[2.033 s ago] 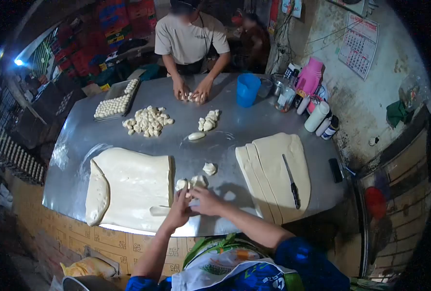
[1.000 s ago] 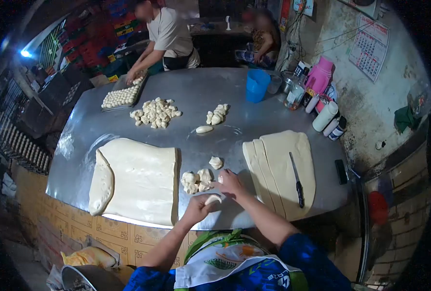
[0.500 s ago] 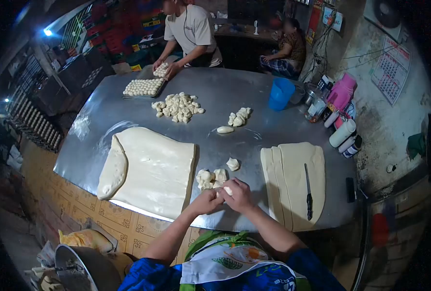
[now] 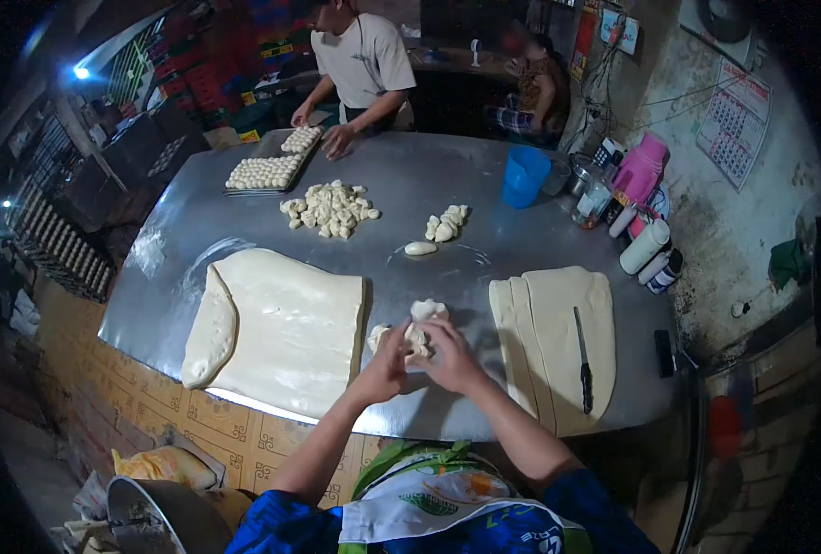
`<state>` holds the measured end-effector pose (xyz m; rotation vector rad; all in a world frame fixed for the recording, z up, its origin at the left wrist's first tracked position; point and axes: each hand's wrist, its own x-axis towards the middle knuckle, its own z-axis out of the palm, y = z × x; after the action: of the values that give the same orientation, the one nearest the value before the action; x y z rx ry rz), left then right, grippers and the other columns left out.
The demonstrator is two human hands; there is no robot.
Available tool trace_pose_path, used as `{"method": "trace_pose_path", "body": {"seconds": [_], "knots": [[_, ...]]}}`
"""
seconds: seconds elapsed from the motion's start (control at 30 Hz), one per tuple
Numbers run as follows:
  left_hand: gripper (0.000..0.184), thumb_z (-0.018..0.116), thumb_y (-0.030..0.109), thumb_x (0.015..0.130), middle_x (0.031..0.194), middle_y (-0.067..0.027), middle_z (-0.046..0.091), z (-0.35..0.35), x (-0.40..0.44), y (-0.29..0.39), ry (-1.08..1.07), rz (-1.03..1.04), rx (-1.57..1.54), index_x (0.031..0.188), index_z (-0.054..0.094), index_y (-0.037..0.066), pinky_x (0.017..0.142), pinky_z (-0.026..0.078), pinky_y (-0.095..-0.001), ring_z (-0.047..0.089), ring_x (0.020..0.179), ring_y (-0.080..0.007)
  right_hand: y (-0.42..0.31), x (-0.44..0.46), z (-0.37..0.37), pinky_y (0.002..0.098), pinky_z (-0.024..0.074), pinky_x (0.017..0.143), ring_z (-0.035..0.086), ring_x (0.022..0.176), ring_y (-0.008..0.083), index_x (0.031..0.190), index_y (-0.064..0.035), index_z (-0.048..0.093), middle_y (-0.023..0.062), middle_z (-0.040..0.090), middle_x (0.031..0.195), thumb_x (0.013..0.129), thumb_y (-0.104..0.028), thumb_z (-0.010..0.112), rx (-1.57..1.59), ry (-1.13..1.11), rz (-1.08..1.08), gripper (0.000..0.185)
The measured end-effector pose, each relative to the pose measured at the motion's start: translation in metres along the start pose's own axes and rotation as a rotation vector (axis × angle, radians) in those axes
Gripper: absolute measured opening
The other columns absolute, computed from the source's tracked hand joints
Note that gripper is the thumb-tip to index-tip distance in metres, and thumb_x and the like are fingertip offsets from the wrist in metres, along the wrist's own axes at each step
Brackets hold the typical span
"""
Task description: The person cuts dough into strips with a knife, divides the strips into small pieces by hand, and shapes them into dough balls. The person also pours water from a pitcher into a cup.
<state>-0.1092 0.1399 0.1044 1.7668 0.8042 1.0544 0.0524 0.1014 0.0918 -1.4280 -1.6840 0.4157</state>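
My left hand (image 4: 382, 371) is beside a cluster of small dough pieces (image 4: 417, 342) at the table's front edge, its fingers apart. On the cluster's right, my right hand (image 4: 455, 362) has its fingers spread and curved against the pieces. Both hands partly hide the cluster. Just beyond my fingertips lies another dough lump (image 4: 429, 309). A thick folded dough sheet (image 4: 290, 323) rests to the left. To the right, a second dough slab (image 4: 558, 323) has long cuts along its left side, and a black-handled knife (image 4: 586, 369) lies on it.
Across the metal table (image 4: 198, 212), a person (image 4: 364, 65) stands by a tray of dough balls (image 4: 263, 174). A dough pile (image 4: 329, 210), a smaller group (image 4: 446, 223) and a blue pitcher (image 4: 525, 176) stand farther back. Bottles (image 4: 645, 246) line the right edge. Another person sits behind.
My hands have parted from their pinch over a small piece and moved around the cluster. The lone lump now sits closer to the cluster. The other person's one hand has moved off the tray.
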Motion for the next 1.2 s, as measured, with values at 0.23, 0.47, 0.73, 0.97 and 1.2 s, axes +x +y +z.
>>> {"method": "trace_pose_path", "body": {"seconds": [0.23, 0.47, 0.73, 0.97, 1.2], "knots": [[0.033, 0.064, 0.002, 0.082, 0.068, -0.0036, 0.058, -0.004, -0.015, -0.032, -0.205, -0.26, 0.06, 0.115, 0.061, 0.002, 0.058, 0.043, -0.0261, 0.05, 0.06, -0.0133, -0.026, 0.008, -0.032, 0.0346, 0.0485, 0.086, 0.062, 0.096, 0.0269, 0.113, -0.005, 0.066, 0.0104, 0.064, 0.11, 0.077, -0.011, 0.075, 0.229, -0.101, -0.01, 0.037], [0.016, 0.064, 0.004, 0.081, 0.067, -0.0033, 0.059, 0.024, -0.009, 0.017, -0.215, -0.334, -0.108, 0.096, 0.065, 0.0, 0.055, 0.043, -0.0273, 0.048, 0.058, -0.0131, -0.002, -0.005, -0.033, 0.0347, 0.0486, 0.084, 0.062, 0.095, 0.0257, 0.105, -0.0036, 0.067, 0.0105, 0.064, 0.11, 0.078, -0.012, 0.075, 0.128, -0.019, -0.186, 0.029], [0.009, 0.066, 0.004, 0.082, 0.069, -0.005, 0.063, 0.07, -0.03, 0.008, -0.317, -0.008, 0.433, 0.089, 0.066, -0.003, 0.051, 0.039, -0.0318, 0.046, 0.052, -0.0156, 0.044, -0.027, -0.039, 0.0362, 0.0475, 0.086, 0.059, 0.103, 0.0258, 0.109, -0.0038, 0.066, 0.0119, 0.059, 0.122, 0.077, -0.02, 0.077, -0.126, -0.281, 0.309, 0.037], [0.023, 0.071, 0.004, 0.078, 0.08, -0.0107, 0.065, 0.071, -0.026, 0.02, -0.095, -0.207, -0.111, 0.099, 0.067, -0.004, 0.055, 0.043, -0.0327, 0.05, 0.056, -0.0182, 0.094, -0.042, -0.039, 0.0366, 0.048, 0.085, 0.059, 0.103, 0.0248, 0.111, -0.0059, 0.065, 0.0121, 0.058, 0.126, 0.075, -0.024, 0.078, -0.166, -0.188, 0.158, 0.043], [0.037, 0.069, 0.003, 0.075, 0.085, -0.0128, 0.064, 0.037, -0.013, 0.002, -0.114, -0.26, 0.219, 0.111, 0.061, -0.003, 0.059, 0.044, -0.0296, 0.052, 0.062, -0.0173, 0.022, -0.027, -0.056, 0.0364, 0.0487, 0.084, 0.06, 0.099, 0.0248, 0.122, -0.0094, 0.062, 0.0107, 0.058, 0.125, 0.073, -0.022, 0.081, 0.245, -0.207, 0.12, 0.053]]}}
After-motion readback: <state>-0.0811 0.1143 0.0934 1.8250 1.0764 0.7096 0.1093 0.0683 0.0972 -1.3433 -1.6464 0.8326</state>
